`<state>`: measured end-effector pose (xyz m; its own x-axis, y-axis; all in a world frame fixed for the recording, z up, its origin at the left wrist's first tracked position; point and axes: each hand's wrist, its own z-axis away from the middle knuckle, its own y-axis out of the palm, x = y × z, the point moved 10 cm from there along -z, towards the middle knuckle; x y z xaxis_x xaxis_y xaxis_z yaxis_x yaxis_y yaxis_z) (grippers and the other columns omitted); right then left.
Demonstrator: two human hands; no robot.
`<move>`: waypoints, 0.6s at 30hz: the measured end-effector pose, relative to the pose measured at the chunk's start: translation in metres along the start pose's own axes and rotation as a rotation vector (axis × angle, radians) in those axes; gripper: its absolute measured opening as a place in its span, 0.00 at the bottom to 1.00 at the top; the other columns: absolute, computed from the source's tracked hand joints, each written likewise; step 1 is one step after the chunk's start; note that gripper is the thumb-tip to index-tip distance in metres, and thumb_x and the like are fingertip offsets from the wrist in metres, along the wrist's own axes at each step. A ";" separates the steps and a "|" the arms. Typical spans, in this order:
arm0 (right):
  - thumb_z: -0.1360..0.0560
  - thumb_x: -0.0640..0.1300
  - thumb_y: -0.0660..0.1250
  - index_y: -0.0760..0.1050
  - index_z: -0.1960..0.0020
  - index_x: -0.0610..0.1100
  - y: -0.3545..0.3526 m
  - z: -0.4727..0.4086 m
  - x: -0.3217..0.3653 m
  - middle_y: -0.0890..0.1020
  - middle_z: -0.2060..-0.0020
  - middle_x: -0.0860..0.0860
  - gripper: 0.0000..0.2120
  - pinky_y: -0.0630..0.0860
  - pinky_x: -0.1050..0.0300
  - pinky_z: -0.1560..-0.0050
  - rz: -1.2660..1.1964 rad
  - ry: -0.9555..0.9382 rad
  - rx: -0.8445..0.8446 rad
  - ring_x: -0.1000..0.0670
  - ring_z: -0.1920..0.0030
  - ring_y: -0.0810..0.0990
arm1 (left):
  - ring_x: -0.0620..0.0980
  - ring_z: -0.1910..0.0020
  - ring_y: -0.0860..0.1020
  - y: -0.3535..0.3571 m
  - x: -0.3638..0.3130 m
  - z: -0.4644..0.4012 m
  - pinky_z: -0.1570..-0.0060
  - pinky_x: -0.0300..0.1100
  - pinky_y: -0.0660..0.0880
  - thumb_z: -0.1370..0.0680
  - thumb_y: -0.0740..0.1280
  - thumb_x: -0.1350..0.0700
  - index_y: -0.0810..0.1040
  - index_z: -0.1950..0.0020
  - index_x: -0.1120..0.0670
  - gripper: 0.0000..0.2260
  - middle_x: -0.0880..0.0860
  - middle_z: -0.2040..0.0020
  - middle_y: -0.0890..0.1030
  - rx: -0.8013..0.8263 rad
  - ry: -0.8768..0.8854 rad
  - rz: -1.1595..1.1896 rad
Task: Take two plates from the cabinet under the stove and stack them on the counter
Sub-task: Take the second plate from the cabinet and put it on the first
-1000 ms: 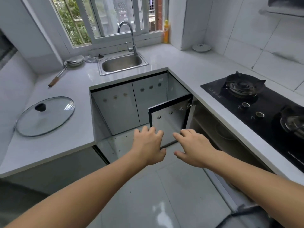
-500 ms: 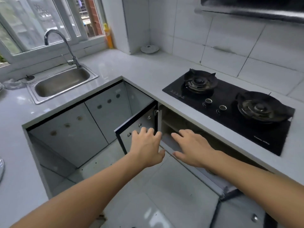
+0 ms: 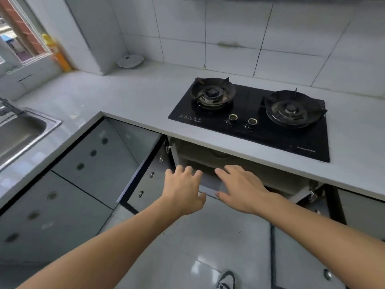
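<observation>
**Reaching into the cabinet under the stove**

Since half a second ago the view has swung right and both hands have pushed forward, so their fingertips now reach past the front edge of the open cabinet.

On the left, the grey glass cabinet door with round metal studs [image 3: 145,180] stands swung wide, clear of the opening. The person's left hand [image 3: 183,188] hovers palm down just beside it, fingers spread and empty. The right hand [image 3: 239,188] is level with it and near it, also flat, splayed and holding nothing. Both are over the pale lower shelf of the open cabinet [image 3: 239,163] beneath the black glass two-burner gas stove [image 3: 254,117].

The plates are not clearly visible: a curved rim-like shape [image 3: 220,154] shows on the shadowed upper shelf, under the pale grey stone counter [image 3: 135,97], but whether it is a plate cannot be told.

To do this step well, the person probably needs to lower the head until the shelves come into sight before closing a hand on anything. Sliding one hand under the stack while the other steadies its rim would likely keep the plates from scraping the shelf edge. The bare counter left of the stove looks like a suitable landing place.
</observation>
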<state>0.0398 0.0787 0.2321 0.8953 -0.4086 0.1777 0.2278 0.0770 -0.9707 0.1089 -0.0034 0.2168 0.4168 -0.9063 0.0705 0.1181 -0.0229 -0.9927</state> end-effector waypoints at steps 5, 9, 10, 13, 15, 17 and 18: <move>0.26 0.59 0.60 0.60 0.30 0.48 0.020 -0.032 -0.035 0.72 0.40 0.48 0.28 0.73 0.49 0.46 -0.037 0.033 0.019 0.45 0.39 0.69 | 0.55 0.46 0.71 0.025 -0.009 -0.050 0.50 0.52 0.68 0.28 0.60 0.37 0.70 0.40 0.51 0.23 0.52 0.46 0.76 0.027 0.041 0.016; 0.26 0.58 0.61 0.62 0.32 0.48 0.038 -0.064 -0.065 0.73 0.43 0.48 0.26 0.73 0.50 0.49 -0.056 0.039 0.026 0.46 0.41 0.71 | 0.55 0.46 0.71 0.048 -0.005 -0.093 0.50 0.51 0.67 0.28 0.60 0.36 0.70 0.40 0.50 0.24 0.51 0.46 0.76 0.030 0.035 0.032; 0.26 0.57 0.61 0.63 0.33 0.47 0.043 -0.071 -0.072 0.73 0.44 0.48 0.25 0.74 0.50 0.49 -0.064 0.043 0.030 0.46 0.42 0.71 | 0.55 0.45 0.72 0.055 -0.003 -0.103 0.50 0.51 0.67 0.28 0.60 0.36 0.70 0.40 0.50 0.24 0.51 0.46 0.76 0.030 0.031 0.038; 0.26 0.56 0.61 0.64 0.34 0.47 0.064 -0.088 -0.092 0.73 0.45 0.48 0.24 0.74 0.49 0.48 -0.082 0.063 0.050 0.46 0.42 0.71 | 0.55 0.45 0.72 0.079 -0.002 -0.128 0.50 0.51 0.67 0.28 0.60 0.36 0.70 0.40 0.50 0.23 0.51 0.46 0.76 0.045 0.028 0.044; 0.26 0.55 0.61 0.65 0.36 0.47 0.080 -0.098 -0.104 0.73 0.46 0.48 0.21 0.74 0.49 0.49 -0.092 0.083 0.063 0.46 0.43 0.71 | 0.55 0.46 0.72 0.097 -0.005 -0.143 0.50 0.51 0.68 0.28 0.60 0.36 0.70 0.41 0.50 0.23 0.50 0.47 0.76 0.053 0.041 0.045; 0.26 0.54 0.61 0.65 0.38 0.47 0.098 -0.106 -0.116 0.73 0.47 0.48 0.20 0.73 0.49 0.51 -0.093 0.107 0.079 0.45 0.44 0.71 | 0.55 0.47 0.72 0.117 -0.009 -0.155 0.51 0.51 0.68 0.28 0.60 0.36 0.70 0.43 0.50 0.22 0.50 0.47 0.76 0.064 0.062 0.052; 0.26 0.54 0.61 0.65 0.37 0.47 0.107 -0.111 -0.122 0.73 0.47 0.48 0.21 0.73 0.50 0.52 -0.092 0.118 0.082 0.45 0.44 0.71 | 0.55 0.47 0.72 0.127 -0.010 -0.162 0.51 0.51 0.68 0.28 0.60 0.36 0.70 0.43 0.50 0.22 0.50 0.47 0.76 0.068 0.071 0.052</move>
<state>-0.0880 0.0358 0.0888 0.8191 -0.5212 0.2398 0.3410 0.1061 -0.9341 -0.0260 -0.0654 0.0744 0.3595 -0.9331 0.0097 0.1601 0.0514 -0.9858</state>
